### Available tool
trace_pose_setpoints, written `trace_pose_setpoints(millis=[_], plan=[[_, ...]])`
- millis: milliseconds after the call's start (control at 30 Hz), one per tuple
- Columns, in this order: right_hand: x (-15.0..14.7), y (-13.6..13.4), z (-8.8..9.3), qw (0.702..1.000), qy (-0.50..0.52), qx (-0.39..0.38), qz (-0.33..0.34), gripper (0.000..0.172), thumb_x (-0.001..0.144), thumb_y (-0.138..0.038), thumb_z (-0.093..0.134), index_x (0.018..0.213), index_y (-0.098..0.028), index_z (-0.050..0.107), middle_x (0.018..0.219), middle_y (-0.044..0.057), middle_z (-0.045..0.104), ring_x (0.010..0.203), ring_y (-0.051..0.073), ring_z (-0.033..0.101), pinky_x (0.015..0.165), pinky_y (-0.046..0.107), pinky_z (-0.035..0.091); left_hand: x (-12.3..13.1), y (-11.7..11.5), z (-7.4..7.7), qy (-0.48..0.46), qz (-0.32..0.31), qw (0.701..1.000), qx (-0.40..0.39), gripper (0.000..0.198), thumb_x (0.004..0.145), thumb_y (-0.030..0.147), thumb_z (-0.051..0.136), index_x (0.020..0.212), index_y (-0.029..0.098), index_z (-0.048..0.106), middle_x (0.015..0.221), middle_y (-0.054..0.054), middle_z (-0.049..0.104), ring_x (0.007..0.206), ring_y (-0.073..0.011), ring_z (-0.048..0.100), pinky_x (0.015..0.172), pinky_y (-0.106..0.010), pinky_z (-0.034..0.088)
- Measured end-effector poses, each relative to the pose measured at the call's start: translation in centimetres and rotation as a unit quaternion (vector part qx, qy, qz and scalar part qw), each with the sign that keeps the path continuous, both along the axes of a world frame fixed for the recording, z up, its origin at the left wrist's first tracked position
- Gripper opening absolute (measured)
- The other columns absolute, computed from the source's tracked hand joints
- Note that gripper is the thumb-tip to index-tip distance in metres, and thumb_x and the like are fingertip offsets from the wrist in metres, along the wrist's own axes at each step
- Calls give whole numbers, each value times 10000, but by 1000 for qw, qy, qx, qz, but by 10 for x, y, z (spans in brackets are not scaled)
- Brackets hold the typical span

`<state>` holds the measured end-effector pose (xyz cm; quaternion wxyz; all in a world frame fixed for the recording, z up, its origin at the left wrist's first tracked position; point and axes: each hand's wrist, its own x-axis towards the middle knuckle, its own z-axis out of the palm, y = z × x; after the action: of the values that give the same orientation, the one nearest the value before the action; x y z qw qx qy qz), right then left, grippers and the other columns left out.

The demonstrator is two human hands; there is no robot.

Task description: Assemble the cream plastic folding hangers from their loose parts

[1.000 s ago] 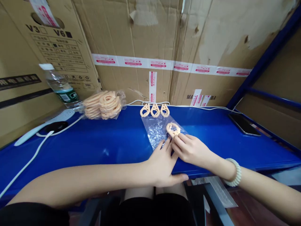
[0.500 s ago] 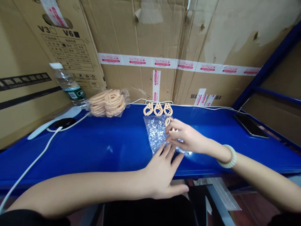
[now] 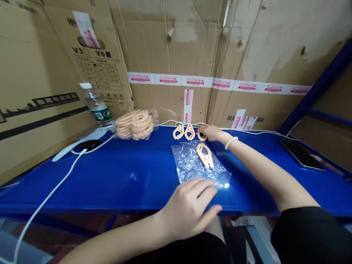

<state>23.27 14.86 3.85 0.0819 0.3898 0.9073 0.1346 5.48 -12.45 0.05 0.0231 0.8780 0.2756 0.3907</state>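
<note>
At the back of the blue table, my right hand [image 3: 211,132] has its fingers closed on the right-hand folded plastic hanger [image 3: 198,136] of a row; its fingertips partly cover it. Two more beige hangers, the left one [image 3: 174,134] and the middle one [image 3: 186,133], lie beside it. Another folded hanger [image 3: 208,161] rests on a clear plastic bag [image 3: 185,161] in front of the row. My left hand [image 3: 191,207] is open over the bag's near edge, fingers stretched and thumb apart, holding nothing.
A clear bag packed with several beige hangers [image 3: 134,125] sits at the back left, near a water bottle [image 3: 98,108]. A white cable [image 3: 59,183] crosses the left side. A phone [image 3: 302,154] lies at right. Cardboard boxes [image 3: 159,102] wall the back.
My right hand has moved from the hanger on the bag to the row's right end. My left hand has drawn back toward the table's front edge. The view has shifted slightly.
</note>
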Motion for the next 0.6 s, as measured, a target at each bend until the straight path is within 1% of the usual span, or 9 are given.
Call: trace_pose_setpoints(millis=[33, 100, 167, 200, 267, 333, 467, 500, 600], plan=[[4, 0, 2, 1000, -6, -4, -9, 564, 784, -30, 606, 1334, -157, 599, 1355, 182, 613, 1286, 316, 534, 942, 385, 473, -4, 2, 2, -28, 11, 1000, -3, 207, 979, 230, 523, 1115, 130, 643, 1166, -116, 705, 1080, -231, 663, 968, -377, 554], [15, -3, 8, 999, -19, -18, -33, 471, 749, -69, 655, 1216, -133, 674, 1180, 193, 695, 1125, 330, 635, 860, 375, 498, -12, 7, 2, -58, 40, 997, -27, 163, 965, 141, 521, 1070, 161, 644, 1138, -87, 698, 1066, -206, 649, 962, -364, 545], [30, -10, 12, 997, -29, -37, -57, 372, 735, -94, 669, 1102, -124, 717, 1005, 170, 737, 927, 301, 694, 762, 343, 507, -19, 10, -2, -50, 59, 996, -54, 159, 955, 110, 520, 1046, 171, 635, 1147, -86, 680, 1078, -212, 631, 948, -376, 543], [38, -15, 14, 997, -29, -43, -64, 330, 748, -98, 654, 1069, -126, 724, 959, 154, 742, 866, 277, 699, 735, 323, 504, -22, 11, -5, -34, 66, 995, -64, 162, 951, 103, 516, 1042, 174, 630, 1167, -89, 669, 1097, -224, 621, 949, -395, 541], [55, -29, 17, 996, -17, -44, -70, 289, 803, -85, 588, 1055, -134, 720, 966, 134, 740, 847, 237, 695, 737, 290, 497, -25, 10, -13, 6, 78, 994, -77, 164, 948, 105, 509, 1032, 185, 625, 1238, -95, 639, 1163, -257, 588, 967, -449, 529], [72, -48, 21, 997, 7, -28, -75, 299, 865, -68, 502, 1075, -131, 706, 1031, 138, 721, 895, 219, 687, 783, 277, 495, -26, 6, -19, 36, 95, 992, -81, 164, 949, 119, 503, 1024, 194, 628, 1303, -97, 609, 1230, -290, 549, 978, -496, 520], [97, -94, 33, 994, 64, 26, -87, 320, 979, -146, 379, 1103, -102, 671, 1043, 163, 669, 891, 232, 677, 806, 322, 514, -24, 0, -26, 36, 142, 988, -56, 186, 951, 148, 501, 1064, 179, 645, 1341, -127, 592, 1278, -320, 519, 994, -541, 513], [100, -108, 35, 992, 89, 45, -80, 322, 994, -172, 370, 1134, -111, 655, 1047, 158, 660, 894, 234, 676, 805, 333, 521, -24, -1, -27, 34, 154, 986, -48, 194, 951, 157, 505, 1078, 173, 650, 1347, -135, 592, 1282, -325, 518, 1010, -551, 504], [98, -158, 39, 963, 246, 114, 13, 269, 1009, -259, 439, 1196, -179, 615, 1047, 117, 676, 862, 227, 686, 762, 346, 546, -23, -1, -31, 37, 173, 984, -38, 231, 956, 188, 511, 1133, 167, 658, 1353, -133, 609, 1278, -323, 532, 1044, -562, 485]])
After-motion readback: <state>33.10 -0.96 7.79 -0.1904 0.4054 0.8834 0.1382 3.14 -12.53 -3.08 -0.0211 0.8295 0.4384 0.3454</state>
